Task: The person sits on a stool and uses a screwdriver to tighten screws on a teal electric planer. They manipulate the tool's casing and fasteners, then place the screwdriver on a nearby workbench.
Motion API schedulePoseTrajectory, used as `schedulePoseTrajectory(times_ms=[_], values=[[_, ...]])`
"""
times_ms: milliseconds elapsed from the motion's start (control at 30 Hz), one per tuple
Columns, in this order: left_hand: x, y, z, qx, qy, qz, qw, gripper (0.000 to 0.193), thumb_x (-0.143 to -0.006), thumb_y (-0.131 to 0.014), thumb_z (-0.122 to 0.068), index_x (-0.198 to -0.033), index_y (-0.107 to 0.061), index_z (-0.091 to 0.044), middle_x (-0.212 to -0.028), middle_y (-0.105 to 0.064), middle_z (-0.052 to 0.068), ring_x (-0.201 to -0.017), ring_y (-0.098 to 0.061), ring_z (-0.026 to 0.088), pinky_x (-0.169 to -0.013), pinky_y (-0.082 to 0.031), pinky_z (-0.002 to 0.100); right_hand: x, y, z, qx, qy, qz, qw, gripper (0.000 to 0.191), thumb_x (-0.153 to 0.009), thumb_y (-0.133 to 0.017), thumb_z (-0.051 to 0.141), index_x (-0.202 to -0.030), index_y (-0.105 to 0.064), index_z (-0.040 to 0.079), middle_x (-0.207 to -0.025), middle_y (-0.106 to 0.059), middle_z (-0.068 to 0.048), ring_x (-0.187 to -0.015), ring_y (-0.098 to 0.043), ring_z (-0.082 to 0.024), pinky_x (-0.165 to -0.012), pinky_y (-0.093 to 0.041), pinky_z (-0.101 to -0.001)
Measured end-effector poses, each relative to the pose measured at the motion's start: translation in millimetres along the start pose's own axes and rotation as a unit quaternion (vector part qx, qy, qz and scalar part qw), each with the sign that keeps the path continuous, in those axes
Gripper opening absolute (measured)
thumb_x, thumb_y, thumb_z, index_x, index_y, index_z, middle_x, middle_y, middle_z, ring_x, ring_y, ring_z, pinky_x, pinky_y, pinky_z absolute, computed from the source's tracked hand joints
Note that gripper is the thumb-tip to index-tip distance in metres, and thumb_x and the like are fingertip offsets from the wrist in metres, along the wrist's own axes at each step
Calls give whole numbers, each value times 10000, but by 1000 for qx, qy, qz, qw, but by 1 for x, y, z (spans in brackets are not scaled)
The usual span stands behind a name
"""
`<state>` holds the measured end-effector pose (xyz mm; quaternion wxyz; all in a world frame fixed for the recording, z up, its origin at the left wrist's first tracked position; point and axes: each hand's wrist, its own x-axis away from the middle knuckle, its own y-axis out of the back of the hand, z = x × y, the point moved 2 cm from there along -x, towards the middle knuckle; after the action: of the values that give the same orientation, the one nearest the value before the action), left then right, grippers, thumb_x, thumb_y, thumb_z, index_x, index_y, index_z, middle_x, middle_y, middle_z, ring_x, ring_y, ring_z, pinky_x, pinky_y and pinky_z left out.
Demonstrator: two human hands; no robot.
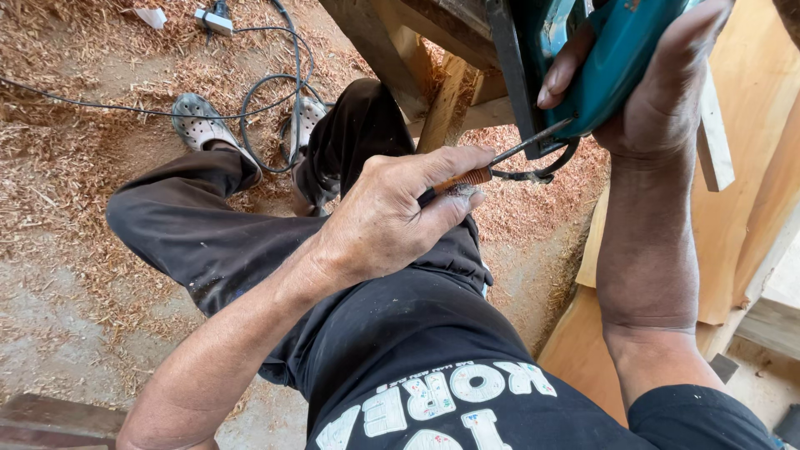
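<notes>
At the centre of the frame the left hand (392, 212) pinches a screwdriver (492, 167) between thumb and fingers, closed tight on its orange-brown handle; the thin metal shaft slants up and to the right, its tip reaching the underside of the teal power tool (604, 62). That tool sits at the upper right of the frame, gripped by the right hand (658, 83), whose fingers wrap around its body and whose thumb side faces the camera. A black cord loop (542, 173) hangs just below the tool, beside the shaft.

Behind the tool, rough wooden beams (433, 75) cross the upper middle and crowd the work. Pale plywood boards (750, 167) lean along the right edge. The person's dark trousers (208, 233) fill the middle left, with grey clogs (200, 125) on the sawdust-strewn floor (67, 183) at upper left. A black cable (275, 92) coils around the feet and runs to a small white plug block (214, 21) at the top edge.
</notes>
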<state>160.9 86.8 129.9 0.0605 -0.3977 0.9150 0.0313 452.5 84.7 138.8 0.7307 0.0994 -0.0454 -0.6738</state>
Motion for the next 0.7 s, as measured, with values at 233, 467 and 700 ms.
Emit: schedulePoseTrajectory(times_ms=[233, 467, 700], values=[[-5, -1, 1, 17, 45, 22, 999, 388, -974, -694, -114, -1353, -639, -52, -1183, -777, 120, -1051, -790, 169, -916, -615, 267, 3, 13, -15, -171, -15, 2, 985, 1081, -883, -181, 875, -1325, -542, -42, -1032, -672, -340, -818, -695, -409, -726, -591, -472], [-9, 0, 9, 55, 80, 28, 995, 386, -985, -681, -117, -1362, -655, -40, -1167, -793, 83, -1039, -733, 106, -967, -571, 259, 3, 18, -23, -237, -20, 2, 971, 1130, -865, -160, 907, -1319, -566, -45, -1024, -701, -342, -811, -719, -393, -720, -624, -462], [-14, -3, 16, 99, 85, 31, 991, 406, -1001, -685, -138, -1382, -634, -5, -1123, -773, 58, -977, -695, 72, -913, -566, 238, 1, 16, -25, -265, -22, -12, 964, 1113, -872, -159, 894, -1300, -573, -46, -998, -703, -325, -788, -720, -385, -710, -623, -462]])
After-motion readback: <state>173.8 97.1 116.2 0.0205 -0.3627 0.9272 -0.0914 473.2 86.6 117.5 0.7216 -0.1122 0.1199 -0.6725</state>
